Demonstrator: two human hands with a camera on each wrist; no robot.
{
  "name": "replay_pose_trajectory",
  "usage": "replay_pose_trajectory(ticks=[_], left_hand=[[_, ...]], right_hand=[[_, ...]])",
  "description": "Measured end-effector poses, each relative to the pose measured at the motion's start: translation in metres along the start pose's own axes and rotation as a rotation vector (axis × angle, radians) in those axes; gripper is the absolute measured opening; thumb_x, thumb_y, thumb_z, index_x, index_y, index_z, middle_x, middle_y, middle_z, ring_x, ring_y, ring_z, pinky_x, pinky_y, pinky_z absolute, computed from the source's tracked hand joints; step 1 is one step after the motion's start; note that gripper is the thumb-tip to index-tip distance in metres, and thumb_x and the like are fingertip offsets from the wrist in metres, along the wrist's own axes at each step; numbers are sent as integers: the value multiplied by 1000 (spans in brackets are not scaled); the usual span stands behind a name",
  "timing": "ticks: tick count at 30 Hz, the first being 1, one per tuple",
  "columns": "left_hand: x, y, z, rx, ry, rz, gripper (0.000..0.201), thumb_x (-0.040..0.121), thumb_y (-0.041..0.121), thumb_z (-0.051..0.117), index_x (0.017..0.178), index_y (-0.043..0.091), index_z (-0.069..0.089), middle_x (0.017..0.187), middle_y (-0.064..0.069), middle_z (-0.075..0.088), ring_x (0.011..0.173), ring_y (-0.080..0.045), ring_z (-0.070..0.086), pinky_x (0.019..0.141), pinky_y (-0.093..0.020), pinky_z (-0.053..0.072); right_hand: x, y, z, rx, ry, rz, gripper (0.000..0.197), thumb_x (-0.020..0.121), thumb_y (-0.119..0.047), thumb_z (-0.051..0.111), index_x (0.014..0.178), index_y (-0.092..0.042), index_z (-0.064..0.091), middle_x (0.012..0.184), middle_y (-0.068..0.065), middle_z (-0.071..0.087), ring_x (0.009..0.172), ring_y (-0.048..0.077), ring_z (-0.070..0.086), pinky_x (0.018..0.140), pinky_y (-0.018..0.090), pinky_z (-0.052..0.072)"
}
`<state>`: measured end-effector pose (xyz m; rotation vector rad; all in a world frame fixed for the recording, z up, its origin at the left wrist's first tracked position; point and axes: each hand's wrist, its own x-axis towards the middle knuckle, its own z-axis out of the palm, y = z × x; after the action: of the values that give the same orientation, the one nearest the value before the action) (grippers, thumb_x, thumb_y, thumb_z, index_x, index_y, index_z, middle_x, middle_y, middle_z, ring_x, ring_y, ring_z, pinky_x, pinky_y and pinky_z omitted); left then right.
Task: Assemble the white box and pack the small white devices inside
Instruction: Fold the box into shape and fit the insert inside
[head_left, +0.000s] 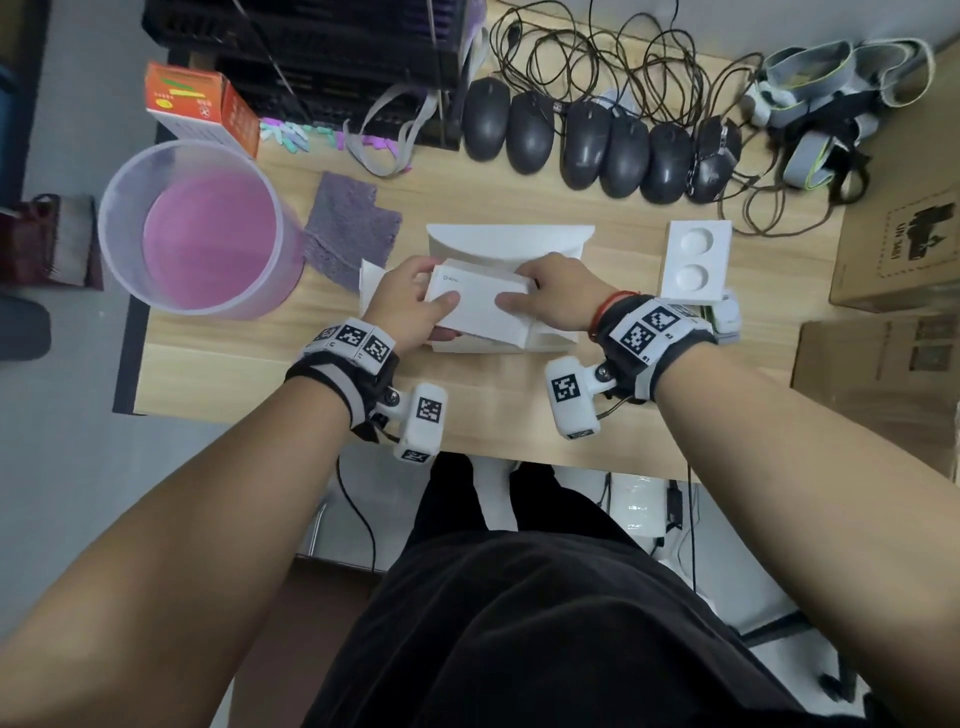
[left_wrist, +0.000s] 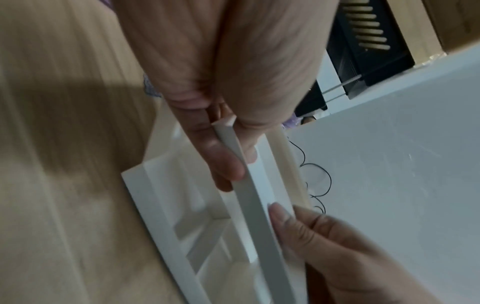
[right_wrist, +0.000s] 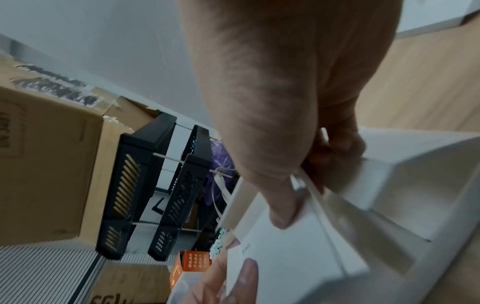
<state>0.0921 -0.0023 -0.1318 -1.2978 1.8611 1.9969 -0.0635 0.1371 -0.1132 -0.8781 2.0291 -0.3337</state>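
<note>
White cardboard box, held over the light wooden bench.
Left hand and right hand both grasp its lid, thumbs on top, above the white moulded tray.

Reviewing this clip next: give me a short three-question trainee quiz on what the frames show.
1. True or false: both the left hand and the right hand hold the white box.
2. Multiple choice: the white insert tray with two round wells lies (A) inside the pink bucket, (B) on the table to the right of the box, (C) on top of the computer mice.
3. Fill in: the purple cloth lies between the box and the ____.

Key: 1 true; 2 B; 3 pink bucket.
</note>
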Motion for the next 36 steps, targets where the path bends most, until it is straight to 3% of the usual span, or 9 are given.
replay_pose_trajectory(ticks=[2, 4, 8, 13, 19, 22, 26, 29, 36], left_hand=[[6, -4, 1, 115, 65, 13, 36, 93, 8, 65, 125, 19, 54, 117, -8, 68, 93, -24, 71, 63, -29, 61], [9, -7, -1, 438, 152, 87, 40, 88, 12, 72, 125, 20, 58, 111, -3, 67, 98, -24, 67, 80, -36, 58], [10, -20, -9, 989, 151, 136, 59, 80, 21, 80, 134, 23, 55, 132, -4, 53, 124, -28, 50, 99, -46, 46], [13, -43, -14, 941, 78, 171, 83, 71, 12, 86, 144, 16, 45, 143, -8, 47, 131, -29, 46, 108, -38, 38], [13, -56, -14, 825, 110, 229, 99, 65, 3, 88, 145, 23, 34, 136, -9, 54, 125, -30, 50, 95, -39, 44], [14, -56, -13, 893, 63, 249, 106, 71, 6, 86, 152, 31, 22, 134, -12, 51, 124, -32, 48, 97, -46, 47], [15, -56, -12, 1046, -6, 228, 96, 79, 10, 79, 152, 43, 25, 141, -11, 41, 132, -33, 38, 91, -52, 51], [16, -54, -10, 1192, -7, 217, 89, 84, 16, 75, 152, 45, 24, 142, -10, 36, 132, -32, 35, 82, -45, 49], [19, -48, -6, 1366, -9, 210, 87, 89, 25, 72, 155, 42, 18, 138, -11, 35, 125, -32, 37, 82, -44, 47]], right_hand=[[3, 0, 1, -18, -22, 48, 39, 93, -34, 65, 62, -16, 47, 62, -1, 47, 56, 15, 45, 53, 26, 33], [9, 1, 0, -29, 22, 104, 34, 92, -31, 64, 67, -12, 51, 65, 4, 54, 55, 19, 49, 57, 29, 41], [20, -4, -1, -129, 96, 143, 17, 93, -24, 62, 81, -12, 61, 73, 9, 61, 67, 30, 59, 73, 35, 55], [28, -22, 3, -188, 47, 14, 23, 96, -11, 52, 108, -7, 71, 81, 7, 61, 74, 27, 57, 76, 32, 52], [36, -17, 12, -313, -72, 11, 39, 101, -9, 40, 136, -13, 58, 126, 12, 66, 102, 29, 61, 82, 25, 39], [39, -6, 21, -343, -75, 45, 36, 103, -13, 42, 136, -12, 57, 120, 2, 63, 104, 29, 60, 85, 27, 39], [45, 5, 33, -408, 22, 61, 36, 99, -26, 54, 131, -11, 59, 129, 11, 62, 117, 33, 56, 99, 38, 45], [44, 6, 35, -436, 24, 31, 33, 97, -30, 59, 125, -14, 63, 123, 8, 65, 114, 32, 58, 97, 39, 47], [37, 8, 16, -630, -53, -74, 55, 79, -44, 77, 127, -23, 61, 117, 4, 68, 111, 32, 61, 83, 38, 48]])
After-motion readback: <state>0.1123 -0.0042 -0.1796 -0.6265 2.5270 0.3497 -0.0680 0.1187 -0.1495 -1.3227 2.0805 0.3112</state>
